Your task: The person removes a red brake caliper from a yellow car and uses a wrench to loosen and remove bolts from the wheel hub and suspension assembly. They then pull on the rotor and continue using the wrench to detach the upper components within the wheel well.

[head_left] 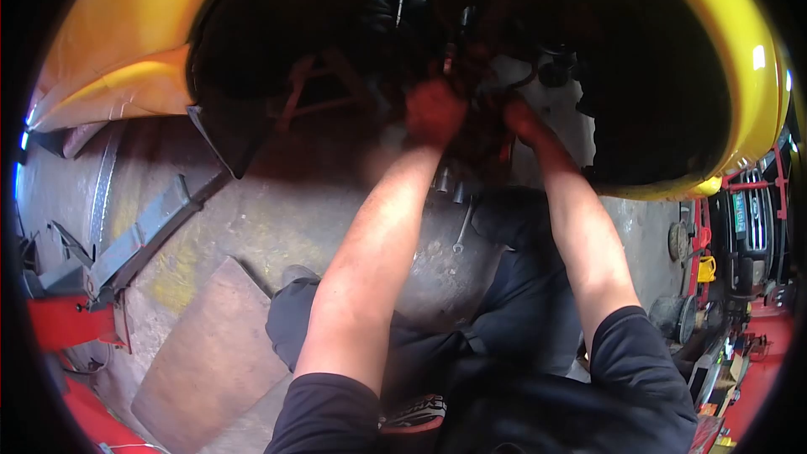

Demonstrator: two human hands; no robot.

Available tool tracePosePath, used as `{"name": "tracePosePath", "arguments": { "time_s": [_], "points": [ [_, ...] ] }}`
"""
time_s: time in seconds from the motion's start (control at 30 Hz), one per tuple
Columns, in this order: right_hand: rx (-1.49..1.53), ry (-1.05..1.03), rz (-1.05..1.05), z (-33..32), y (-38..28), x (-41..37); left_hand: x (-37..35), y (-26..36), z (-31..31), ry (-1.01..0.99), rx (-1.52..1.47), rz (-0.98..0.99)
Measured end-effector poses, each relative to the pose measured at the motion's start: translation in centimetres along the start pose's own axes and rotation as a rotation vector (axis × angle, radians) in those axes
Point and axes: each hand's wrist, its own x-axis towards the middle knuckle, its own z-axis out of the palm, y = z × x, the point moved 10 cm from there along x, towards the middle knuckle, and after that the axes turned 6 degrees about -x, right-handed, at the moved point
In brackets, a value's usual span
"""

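- Evidently, both bare hands are up inside the yellow wheel arch, at the dark assembly near the middle of the opening.
- At its left side, the left hand looks curled, but shadow and blur hide the fingertips; I cannot tell what they pinch.
- On the right, the right hand is bent inward towards the same assembly; its grip cannot be told either.
- Good handling here calls for feeling out a firm hold with 1 hand and bracing with the other, since the light is poor.
- Steady, small pressure suits this better than a jerk: a slip could drive knuckles into nearby metal.
- Care is due on the right, where a ragged pale sheet is near the right hand.
- Nearer the body, 2 metal cylinders and a wrench sit below the hands, so the forearms should clear them.
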Motion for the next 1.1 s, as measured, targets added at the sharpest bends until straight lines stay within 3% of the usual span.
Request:
{"name": "tracePosePath", "arguments": {
  "time_s": [0.1,0.2,0.3,0.37,0.4,0.47,0.6,0.67,0.8,0.87,0.9,1.0,1.07,1.1],
  "points": [
    [0.335,0.106,-0.007,0.0,5.5,2.3,0.4,0.0,0.9,-0.106,0.084,0.026],
    [0.17,-0.054,-0.248,0.8,1.5,2.0,0.4,0.5,0.5,-0.049,0.095,0.154],
    [-0.205,0.119,-0.249,-0.1,-5.4,-2.0,0.5,0.3,0.7,0.11,0.124,0.275],
    [-0.243,0.12,-0.263,-0.6,-8.4,-2.8,0.1,0.2,1.0,0.114,0.207,0.297],
    [-0.255,0.12,-0.259,-0.5,-8.6,-3.3,0.1,-0.4,0.9,0.09,0.171,0.203],
    [-0.163,0.05,-0.18,0.4,-5.4,-1.3,0.4,-0.8,0.4,0.043,0.101,0.016],
    [-0.042,-0.036,-0.111,0.8,-3.5,0.0,0.6,-0.1,-0.3,0.022,-0.003,0.031],
    [-0.148,-0.092,-0.083,1.0,-3.3,0.5,0.5,-0.4,-0.5,-0.003,-0.053,-0.004],
    [-0.011,-0.02,-0.124,0.2,-2.0,1.2,0.4,-0.3,-0.1,0.002,-0.05,0.067],
    [0.025,-0.089,-0.108,0.7,-1.9,1.3,0.6,-0.6,-0.1,-0.013,-0.016,0.064],
    [0.045,-0.124,-0.098,1.0,-2.2,1.2,0.5,0.0,-0.3,0.038,0.02,0.172],
    [-0.005,0.01,-0.196,0.0,-3.5,-1.0,-0.9,1.5,0.2,0.123,0.177,0.475],
    [-0.469,0.473,-0.078,-0.5,11.1,0.9,-1.9,2.3,0.8,0.114,0.374,0.623],
    [-0.439,0.535,-0.045,-0.1,11.2,-2.3,-2.0,2.6,-1.4,0.231,0.281,0.515]
  ]
}}
